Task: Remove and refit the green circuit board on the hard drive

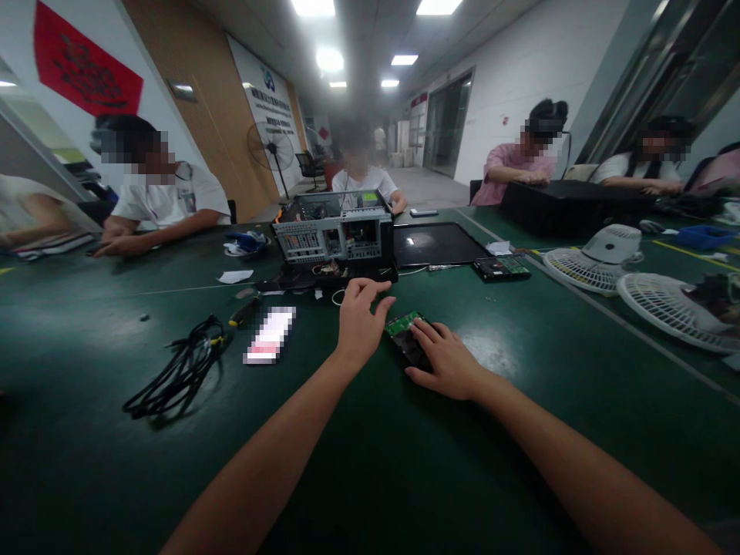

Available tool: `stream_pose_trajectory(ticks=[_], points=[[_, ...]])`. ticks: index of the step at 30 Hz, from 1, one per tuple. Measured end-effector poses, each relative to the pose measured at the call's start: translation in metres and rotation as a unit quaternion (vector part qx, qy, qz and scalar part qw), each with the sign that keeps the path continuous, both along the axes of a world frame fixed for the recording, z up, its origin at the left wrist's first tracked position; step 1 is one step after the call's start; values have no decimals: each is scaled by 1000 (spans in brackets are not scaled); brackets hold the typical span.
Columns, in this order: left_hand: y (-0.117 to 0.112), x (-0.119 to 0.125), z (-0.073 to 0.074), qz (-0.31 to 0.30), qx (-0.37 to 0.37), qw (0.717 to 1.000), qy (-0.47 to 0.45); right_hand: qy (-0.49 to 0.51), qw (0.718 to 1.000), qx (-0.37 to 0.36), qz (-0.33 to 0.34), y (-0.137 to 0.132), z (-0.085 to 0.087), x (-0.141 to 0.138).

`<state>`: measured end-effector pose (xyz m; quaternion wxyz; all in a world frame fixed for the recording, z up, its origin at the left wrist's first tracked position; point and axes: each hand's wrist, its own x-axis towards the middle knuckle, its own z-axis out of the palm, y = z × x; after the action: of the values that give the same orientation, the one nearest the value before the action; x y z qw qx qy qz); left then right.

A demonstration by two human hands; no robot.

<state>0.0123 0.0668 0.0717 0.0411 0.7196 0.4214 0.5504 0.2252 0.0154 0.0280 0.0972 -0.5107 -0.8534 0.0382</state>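
Note:
My right hand (448, 358) lies over a hard drive (398, 327), a dark block with a green circuit board at its far end. Its fingertips press on the board and the thumb reaches along the near edge, so part of the drive is hidden. Just left of the drive, my left hand (361, 320) hovers with the thumb and forefinger stretched out, a small gap between their tips. Nothing shows in that gap. Beyond it stands an opened computer case (332, 235), its metal frame and inner parts exposed.
On the green table (324, 478) lie a coiled black cable (179, 374), a screwdriver (246, 312) and a lit phone (270, 335). A black panel (439, 243), another circuit-board drive (502, 267) and white fan parts (590, 266) are farther right. Several people sit around the table.

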Motion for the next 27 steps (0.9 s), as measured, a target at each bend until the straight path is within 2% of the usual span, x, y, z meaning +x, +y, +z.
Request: stream_pose_trajectory(ticks=[11,17,27], points=[[-4,3,1,-33,29,999,8,-2,1000,3,0,0,-2,1],[-3,2,0,-5,49,999,-3,-2,1000,10,3,1,-4,1],[-3,3,0,-8,64,997,50,-4,1000,8,0,2,-4,1]])
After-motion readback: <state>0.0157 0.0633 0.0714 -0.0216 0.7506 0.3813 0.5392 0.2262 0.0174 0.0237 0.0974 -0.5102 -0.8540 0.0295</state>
